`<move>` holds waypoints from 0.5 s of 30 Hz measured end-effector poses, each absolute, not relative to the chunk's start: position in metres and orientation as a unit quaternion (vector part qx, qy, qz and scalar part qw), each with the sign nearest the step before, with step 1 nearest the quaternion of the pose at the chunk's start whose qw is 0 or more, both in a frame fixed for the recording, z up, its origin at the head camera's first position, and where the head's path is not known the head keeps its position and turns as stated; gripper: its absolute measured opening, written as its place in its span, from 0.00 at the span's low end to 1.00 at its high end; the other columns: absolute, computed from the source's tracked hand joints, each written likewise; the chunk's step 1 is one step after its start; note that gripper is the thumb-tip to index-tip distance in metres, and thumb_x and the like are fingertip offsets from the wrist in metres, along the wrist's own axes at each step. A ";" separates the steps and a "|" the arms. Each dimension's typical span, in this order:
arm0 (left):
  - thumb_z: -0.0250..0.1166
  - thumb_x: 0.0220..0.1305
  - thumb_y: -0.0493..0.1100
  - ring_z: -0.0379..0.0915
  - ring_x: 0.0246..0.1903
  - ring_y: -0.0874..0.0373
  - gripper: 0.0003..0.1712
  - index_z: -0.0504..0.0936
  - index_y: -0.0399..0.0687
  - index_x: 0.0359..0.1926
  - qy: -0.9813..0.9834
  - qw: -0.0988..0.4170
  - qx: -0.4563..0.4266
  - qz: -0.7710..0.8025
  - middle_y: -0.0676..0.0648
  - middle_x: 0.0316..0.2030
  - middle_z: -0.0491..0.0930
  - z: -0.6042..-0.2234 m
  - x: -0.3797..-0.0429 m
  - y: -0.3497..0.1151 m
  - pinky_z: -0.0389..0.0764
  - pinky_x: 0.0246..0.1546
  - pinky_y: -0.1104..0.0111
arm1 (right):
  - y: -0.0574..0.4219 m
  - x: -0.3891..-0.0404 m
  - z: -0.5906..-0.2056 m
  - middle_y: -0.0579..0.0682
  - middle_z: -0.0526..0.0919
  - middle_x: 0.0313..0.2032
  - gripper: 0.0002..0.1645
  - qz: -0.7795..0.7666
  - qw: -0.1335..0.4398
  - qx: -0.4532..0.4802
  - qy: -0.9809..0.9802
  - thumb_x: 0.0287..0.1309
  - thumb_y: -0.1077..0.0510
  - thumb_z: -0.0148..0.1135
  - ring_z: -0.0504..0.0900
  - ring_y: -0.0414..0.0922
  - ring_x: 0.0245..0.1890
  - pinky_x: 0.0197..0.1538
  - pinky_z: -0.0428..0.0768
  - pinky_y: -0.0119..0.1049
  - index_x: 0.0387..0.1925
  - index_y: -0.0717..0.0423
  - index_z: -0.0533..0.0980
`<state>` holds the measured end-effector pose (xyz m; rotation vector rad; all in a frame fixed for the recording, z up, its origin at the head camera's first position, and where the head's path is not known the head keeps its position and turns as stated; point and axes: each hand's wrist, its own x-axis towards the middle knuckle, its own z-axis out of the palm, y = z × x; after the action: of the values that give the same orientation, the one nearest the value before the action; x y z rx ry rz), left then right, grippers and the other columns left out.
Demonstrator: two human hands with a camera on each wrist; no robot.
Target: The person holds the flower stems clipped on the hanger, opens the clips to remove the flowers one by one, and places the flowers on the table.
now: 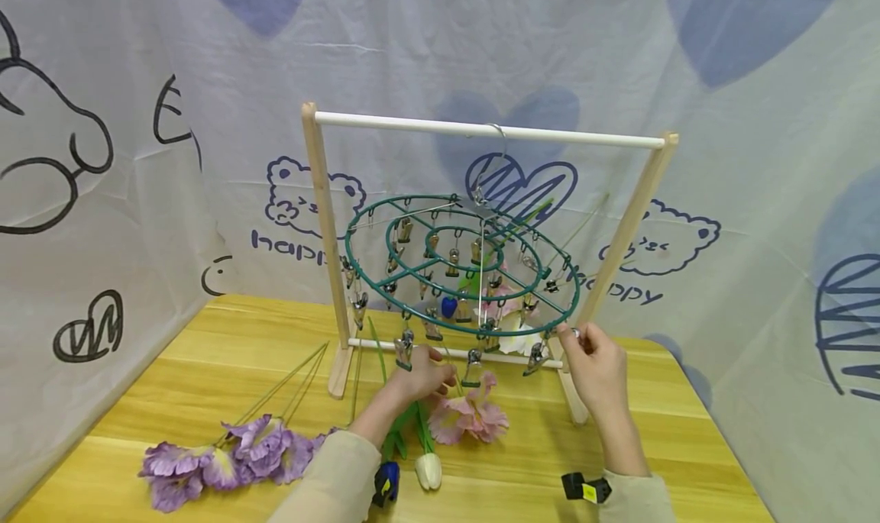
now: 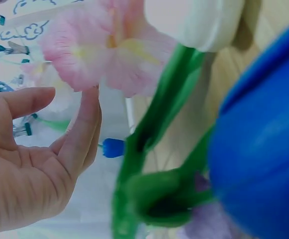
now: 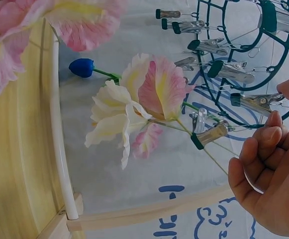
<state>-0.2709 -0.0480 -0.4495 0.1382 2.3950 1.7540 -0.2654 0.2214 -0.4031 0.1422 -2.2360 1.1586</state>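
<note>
A green round clip hanger [image 1: 419, 313] with several metal clips hangs from a wooden stand's white bar [image 1: 412, 124]. At its right rim my right hand [image 1: 596, 366] pinches a metal clip [image 3: 256, 102] between thumb and forefinger, the other fingers curled below. My left hand [image 1: 419, 376] reaches under the hanger, thumb and fingers apart, its fingertips right by a pink flower [image 1: 470, 416]. Below that hand, a white tulip [image 1: 428, 471] and a blue tulip [image 1: 387, 483] lie on the table. Beyond the hanger hang a white flower [image 3: 112, 112] and pink blooms [image 3: 161, 89].
Purple flowers [image 1: 261, 450] with thin stems lie on the wooden table [image 1: 275, 340] at the left. Another blue tulip [image 1: 449, 307] shows behind the hanger. A black strap piece [image 1: 584, 489] is beside the right sleeve. A printed cloth [image 1: 406, 50] closes off the back.
</note>
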 end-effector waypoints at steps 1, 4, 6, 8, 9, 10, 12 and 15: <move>0.63 0.72 0.38 0.87 0.39 0.38 0.27 0.66 0.21 0.62 0.804 0.080 0.048 0.587 0.33 0.39 0.88 -0.448 -0.270 -0.048 0.88 0.33 0.60 | 0.221 -0.265 -0.403 0.45 0.65 0.16 0.24 0.438 0.304 0.053 -0.845 0.71 0.56 0.65 0.64 0.42 0.18 0.22 0.62 0.32 0.20 0.54 0.66; 0.63 0.72 0.38 0.86 0.40 0.37 0.28 0.66 0.21 0.62 0.804 0.068 0.057 0.588 0.35 0.38 0.88 -0.441 -0.265 -0.048 0.88 0.35 0.60 | 0.221 -0.265 -0.403 0.45 0.65 0.15 0.24 0.438 0.302 0.051 -0.845 0.71 0.56 0.65 0.64 0.42 0.18 0.22 0.62 0.32 0.20 0.55 0.66; 0.62 0.73 0.39 0.85 0.43 0.37 0.28 0.66 0.22 0.63 0.801 0.066 0.063 0.592 0.36 0.40 0.88 -0.436 -0.262 -0.048 0.87 0.38 0.59 | 0.222 -0.264 -0.403 0.45 0.65 0.15 0.24 0.438 0.302 0.050 -0.846 0.71 0.56 0.65 0.64 0.43 0.18 0.22 0.61 0.32 0.20 0.55 0.66; 0.61 0.74 0.39 0.84 0.44 0.39 0.28 0.65 0.23 0.64 0.796 0.064 0.065 0.598 0.37 0.42 0.88 -0.431 -0.258 -0.048 0.86 0.40 0.57 | 0.222 -0.264 -0.402 0.45 0.65 0.15 0.24 0.437 0.302 0.049 -0.846 0.71 0.56 0.65 0.64 0.43 0.18 0.22 0.61 0.32 0.20 0.55 0.66; 0.60 0.75 0.40 0.84 0.44 0.40 0.27 0.65 0.24 0.64 0.795 0.060 0.068 0.600 0.37 0.43 0.88 -0.429 -0.256 -0.048 0.86 0.40 0.57 | 0.222 -0.264 -0.402 0.45 0.65 0.15 0.24 0.436 0.303 0.050 -0.846 0.71 0.56 0.66 0.64 0.43 0.18 0.22 0.61 0.32 0.20 0.55 0.66; 0.60 0.75 0.40 0.84 0.44 0.41 0.26 0.66 0.26 0.64 0.793 0.059 0.069 0.602 0.37 0.44 0.88 -0.427 -0.255 -0.048 0.85 0.41 0.57 | 0.222 -0.264 -0.403 0.45 0.65 0.15 0.24 0.436 0.303 0.050 -0.846 0.71 0.56 0.66 0.64 0.42 0.18 0.22 0.61 0.32 0.20 0.55 0.66; 0.60 0.76 0.41 0.84 0.43 0.43 0.24 0.67 0.28 0.63 0.793 0.046 0.075 0.602 0.38 0.44 0.88 -0.424 -0.252 -0.048 0.85 0.41 0.57 | 0.222 -0.264 -0.402 0.45 0.64 0.15 0.24 0.437 0.303 0.052 -0.846 0.71 0.55 0.65 0.63 0.42 0.18 0.22 0.61 0.32 0.21 0.55 0.66; 0.59 0.76 0.43 0.83 0.45 0.47 0.23 0.70 0.30 0.62 0.788 0.027 0.089 0.609 0.40 0.46 0.88 -0.421 -0.246 -0.048 0.84 0.45 0.57 | 0.222 -0.265 -0.403 0.45 0.64 0.15 0.25 0.437 0.304 0.055 -0.845 0.71 0.54 0.66 0.63 0.42 0.17 0.22 0.60 0.31 0.21 0.55 0.66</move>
<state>-0.2461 -0.0480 -0.4207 0.2738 2.4338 1.8799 -0.2648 0.2217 -0.4029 0.1448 -2.2390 1.1572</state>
